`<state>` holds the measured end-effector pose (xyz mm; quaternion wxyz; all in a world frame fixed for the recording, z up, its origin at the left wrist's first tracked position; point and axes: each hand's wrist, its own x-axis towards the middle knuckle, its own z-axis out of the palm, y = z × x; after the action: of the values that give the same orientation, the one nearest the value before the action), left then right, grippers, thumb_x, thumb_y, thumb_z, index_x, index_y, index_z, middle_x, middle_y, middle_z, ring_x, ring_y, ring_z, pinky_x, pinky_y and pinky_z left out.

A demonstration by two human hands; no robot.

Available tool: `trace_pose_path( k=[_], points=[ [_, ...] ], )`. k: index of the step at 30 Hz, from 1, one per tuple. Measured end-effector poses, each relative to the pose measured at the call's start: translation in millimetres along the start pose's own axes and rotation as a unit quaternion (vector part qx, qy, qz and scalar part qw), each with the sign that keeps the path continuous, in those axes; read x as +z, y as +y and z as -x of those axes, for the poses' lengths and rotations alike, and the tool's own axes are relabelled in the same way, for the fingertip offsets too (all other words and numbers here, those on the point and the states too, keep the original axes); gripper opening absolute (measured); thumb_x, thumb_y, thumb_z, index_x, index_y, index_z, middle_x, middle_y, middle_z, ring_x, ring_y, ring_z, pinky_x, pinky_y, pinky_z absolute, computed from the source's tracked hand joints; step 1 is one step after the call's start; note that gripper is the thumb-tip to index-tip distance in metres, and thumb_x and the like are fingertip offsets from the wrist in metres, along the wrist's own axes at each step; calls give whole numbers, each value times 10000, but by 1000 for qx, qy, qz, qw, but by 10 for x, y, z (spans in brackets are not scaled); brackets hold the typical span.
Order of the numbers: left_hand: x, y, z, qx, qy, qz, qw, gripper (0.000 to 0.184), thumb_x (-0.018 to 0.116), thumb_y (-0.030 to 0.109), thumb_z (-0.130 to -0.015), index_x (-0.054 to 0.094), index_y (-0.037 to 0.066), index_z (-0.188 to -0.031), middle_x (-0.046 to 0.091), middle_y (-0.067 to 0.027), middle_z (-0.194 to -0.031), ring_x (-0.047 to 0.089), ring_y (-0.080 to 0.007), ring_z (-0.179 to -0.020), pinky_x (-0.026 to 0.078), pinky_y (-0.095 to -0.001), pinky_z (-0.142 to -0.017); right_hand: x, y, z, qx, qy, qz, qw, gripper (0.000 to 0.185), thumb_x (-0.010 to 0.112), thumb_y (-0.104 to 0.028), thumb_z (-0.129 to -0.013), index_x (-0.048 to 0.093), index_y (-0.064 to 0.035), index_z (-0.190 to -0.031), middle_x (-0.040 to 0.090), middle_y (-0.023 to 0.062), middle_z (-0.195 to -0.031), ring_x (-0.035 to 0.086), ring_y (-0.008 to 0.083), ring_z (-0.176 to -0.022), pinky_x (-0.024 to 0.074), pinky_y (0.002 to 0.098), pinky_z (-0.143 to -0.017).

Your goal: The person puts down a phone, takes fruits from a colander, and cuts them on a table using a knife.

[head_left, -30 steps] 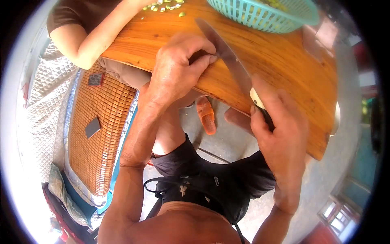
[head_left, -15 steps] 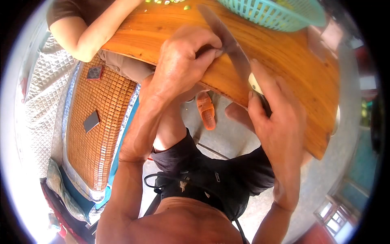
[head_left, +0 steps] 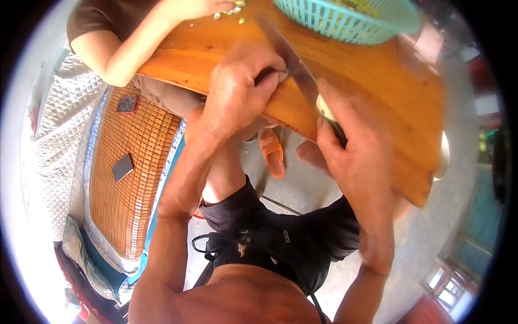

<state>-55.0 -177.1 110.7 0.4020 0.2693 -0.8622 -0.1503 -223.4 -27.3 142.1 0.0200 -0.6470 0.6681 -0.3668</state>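
Note:
My right hand (head_left: 353,135) is wrapped round the pale and dark handle of a long knife (head_left: 294,63). The blade slants up and left over the wooden table (head_left: 377,81). My left hand (head_left: 243,86) is pinched at the table's near edge, its thumb and forefinger closed beside the blade. Whatever lies between those fingertips is too small to make out. Beyond the blade tip, small green and white pieces (head_left: 243,20) lie on the table near another person's hand (head_left: 202,7).
A turquoise basket (head_left: 345,24) with green pieces stands at the table's far side. The other person's forearm (head_left: 145,46) rests over the left edge. Below are an orange slipper (head_left: 271,153) and, at left, a woven mat (head_left: 135,178) with two dark squares.
My right hand and the knife handle have moved slightly left. The other person's hand has come into view over the small pieces. My left hand keeps its pinch.

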Motion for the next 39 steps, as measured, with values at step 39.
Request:
trace_pose_path(
  k=[39],
  points=[
    [604,582,-2315,-171,-447,-270,835,616,662,538,-931,687,25,-1270,739,-161,-1091,722,-276,-905,581,-430,-701,-700,710,918,159,227,-438,855,533,741,-112,-919,589,47,-1404,683,104,-897,621,133,-661,521,259,-581]
  ],
)
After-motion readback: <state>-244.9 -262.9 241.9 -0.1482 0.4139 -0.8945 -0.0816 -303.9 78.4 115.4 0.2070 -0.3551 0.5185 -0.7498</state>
